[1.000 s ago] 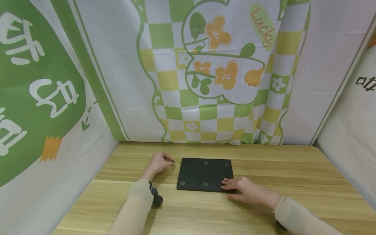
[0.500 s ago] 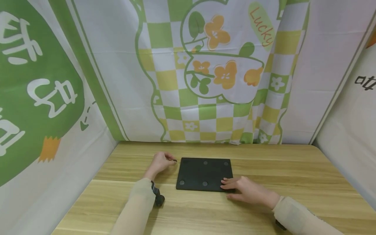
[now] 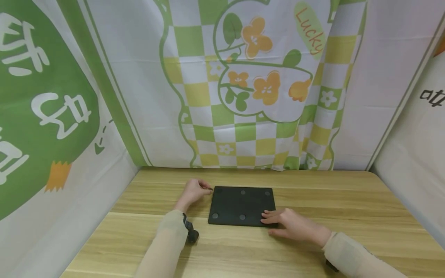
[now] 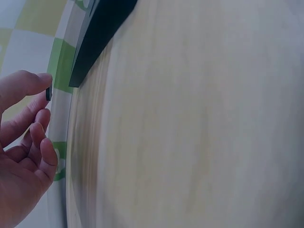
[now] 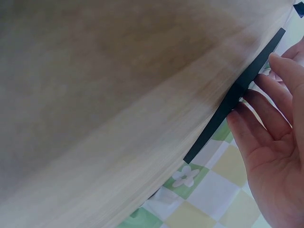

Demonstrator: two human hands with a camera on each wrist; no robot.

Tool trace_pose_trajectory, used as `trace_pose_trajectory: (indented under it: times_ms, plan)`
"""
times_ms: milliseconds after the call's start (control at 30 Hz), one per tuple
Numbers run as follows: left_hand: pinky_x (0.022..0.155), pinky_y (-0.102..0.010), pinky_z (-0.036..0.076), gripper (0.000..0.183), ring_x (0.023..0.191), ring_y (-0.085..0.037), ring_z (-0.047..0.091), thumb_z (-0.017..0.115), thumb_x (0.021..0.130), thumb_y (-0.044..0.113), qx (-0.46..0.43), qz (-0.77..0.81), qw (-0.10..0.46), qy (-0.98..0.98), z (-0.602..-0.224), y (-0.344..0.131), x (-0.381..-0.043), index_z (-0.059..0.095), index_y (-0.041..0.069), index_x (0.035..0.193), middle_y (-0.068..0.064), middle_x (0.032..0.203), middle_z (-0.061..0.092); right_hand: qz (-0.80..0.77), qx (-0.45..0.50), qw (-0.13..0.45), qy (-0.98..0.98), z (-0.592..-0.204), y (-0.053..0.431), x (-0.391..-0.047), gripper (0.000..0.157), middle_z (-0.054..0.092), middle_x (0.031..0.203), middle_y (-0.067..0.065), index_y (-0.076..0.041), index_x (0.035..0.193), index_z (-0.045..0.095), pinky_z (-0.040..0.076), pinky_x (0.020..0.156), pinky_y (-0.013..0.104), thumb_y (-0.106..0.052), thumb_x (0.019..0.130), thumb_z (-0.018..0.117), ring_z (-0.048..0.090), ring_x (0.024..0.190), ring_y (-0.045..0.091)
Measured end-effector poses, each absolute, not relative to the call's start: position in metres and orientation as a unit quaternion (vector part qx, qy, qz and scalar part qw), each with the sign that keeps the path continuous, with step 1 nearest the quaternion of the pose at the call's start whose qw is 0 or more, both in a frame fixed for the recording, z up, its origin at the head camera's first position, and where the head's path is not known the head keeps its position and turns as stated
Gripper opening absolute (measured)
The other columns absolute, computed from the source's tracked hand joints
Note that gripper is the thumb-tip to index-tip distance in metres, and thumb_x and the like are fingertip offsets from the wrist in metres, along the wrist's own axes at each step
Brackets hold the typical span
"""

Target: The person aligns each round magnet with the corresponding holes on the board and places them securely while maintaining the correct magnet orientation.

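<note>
A flat black rectangular board (image 3: 227,204) lies on the table, with several round dark pads (image 3: 242,217) on its upper face. My left hand (image 3: 193,191) is at the board's far left corner. Between thumb and index finger it pinches a small thin black pad (image 4: 48,93), seen nearly edge-on in the left wrist view. My right hand (image 3: 295,224) rests its extended fingers on the near right corner of the board. From the right wrist view, the board's edge (image 5: 232,97) passes alongside the fingertips. That hand covers part of the corner.
The wooden table (image 3: 313,197) reaches back to a hanging cloth (image 3: 222,135) with green and yellow checks. Printed cloth also hangs on the left (image 3: 80,162) and right sides. A small camera (image 3: 192,236) is strapped to the left wrist.
My left hand has moved slightly right with the small black pad, up to the board's far left corner. The right hand has stayed on the board.
</note>
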State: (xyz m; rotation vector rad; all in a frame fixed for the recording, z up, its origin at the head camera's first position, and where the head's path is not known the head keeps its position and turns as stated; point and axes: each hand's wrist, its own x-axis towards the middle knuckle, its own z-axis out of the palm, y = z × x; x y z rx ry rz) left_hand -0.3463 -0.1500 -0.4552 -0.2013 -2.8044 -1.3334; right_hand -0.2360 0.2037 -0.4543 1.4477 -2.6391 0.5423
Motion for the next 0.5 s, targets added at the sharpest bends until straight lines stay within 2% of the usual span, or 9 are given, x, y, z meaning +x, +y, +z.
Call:
trace_pose_trajectory:
  times_ms: [500]
  plan:
    - [0.061, -0.022, 0.048, 0.011, 0.073, -0.014, 0.058, 0.079, 0.075, 0.013, -0.072, -0.438, 0.019, -0.896, -0.4563, -0.1406, -0.3479, 0.073, 0.007, 0.082, -0.005, 0.082, 0.068, 0.178, 0.464, 0.030, -0.867, -0.4528, 0.2040, -0.2348, 0.037, 0.061, 0.127, 0.012, -0.007, 0.122, 0.065, 0.052, 0.093, 0.043, -0.024, 0.089, 0.066, 0.057, 0.120, 0.028]
